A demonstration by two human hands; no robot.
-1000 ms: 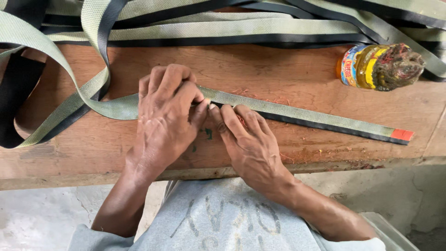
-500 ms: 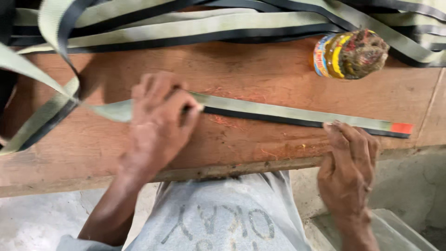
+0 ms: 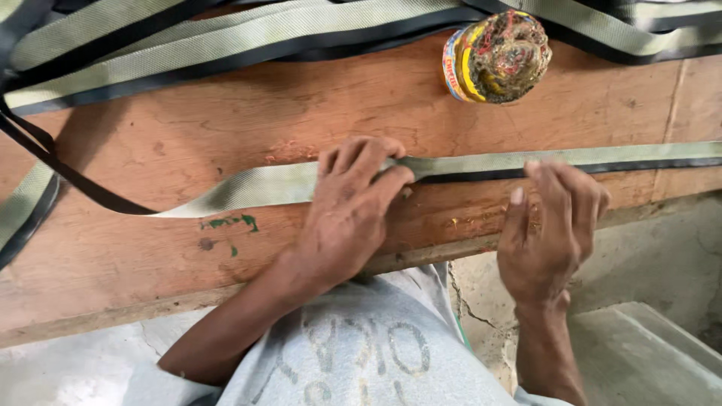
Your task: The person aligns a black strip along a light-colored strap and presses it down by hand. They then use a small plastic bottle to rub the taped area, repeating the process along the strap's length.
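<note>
I see the worn reddish wooden surface (image 3: pixel 188 150) carrying a long olive-green, black-edged webbing strap (image 3: pixel 466 164). My left hand (image 3: pixel 350 214) presses it flat, fingers together. My right hand (image 3: pixel 553 225) rests fingertips on it, loosely spread. A frayed twine-stuffed tin (image 3: pixel 498 56) sits beyond.

Worn wooden bench (image 3: pixel 226 128) with straps and a can

A grey-green strap with a black edge (image 3: pixel 481 164) lies flat along the reddish board, more such straps (image 3: pixel 248 37) are piled at its far edge, and a can stuffed with fibre (image 3: pixel 498 56) rests near them
</note>
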